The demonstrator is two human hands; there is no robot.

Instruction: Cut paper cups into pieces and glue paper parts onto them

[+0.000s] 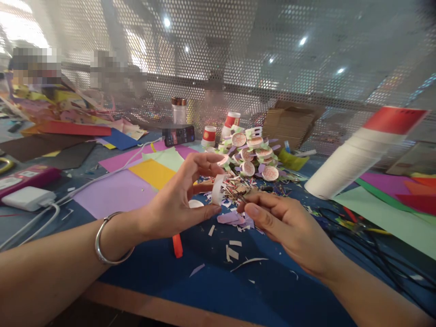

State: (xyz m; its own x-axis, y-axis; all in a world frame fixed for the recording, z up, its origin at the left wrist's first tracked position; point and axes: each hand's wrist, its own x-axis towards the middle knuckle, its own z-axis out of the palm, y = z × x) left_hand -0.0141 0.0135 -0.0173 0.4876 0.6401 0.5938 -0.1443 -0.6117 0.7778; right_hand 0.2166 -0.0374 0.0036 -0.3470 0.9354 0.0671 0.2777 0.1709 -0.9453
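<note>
My left hand (pixel 184 195) is closed around a short, curved white paper piece (pixel 218 190) that looks like a cut-down paper cup, pinched between thumb and fingers. Just right of it, my right hand (pixel 282 222) grips a small dark metal tool (pixel 240 197). Its tip points at the white piece; the fingers hide most of the tool, so its kind is unclear. Behind both hands rises a pile of cut cup bottoms (pixel 248 168) with printed round faces and purple and green paper bits. Purple paper strips (pixel 231 218) and white scraps (pixel 233 253) lie below.
A tall leaning stack of paper cups (pixel 354 156) stands at right, by coloured sheets (pixel 391 218) and black cables (pixel 368 254). A phone (pixel 179 136), jar (pixel 179 112) and cardboard (pixel 289 122) stand behind. Left lie purple paper (pixel 109 193) and a white charger (pixel 29 199).
</note>
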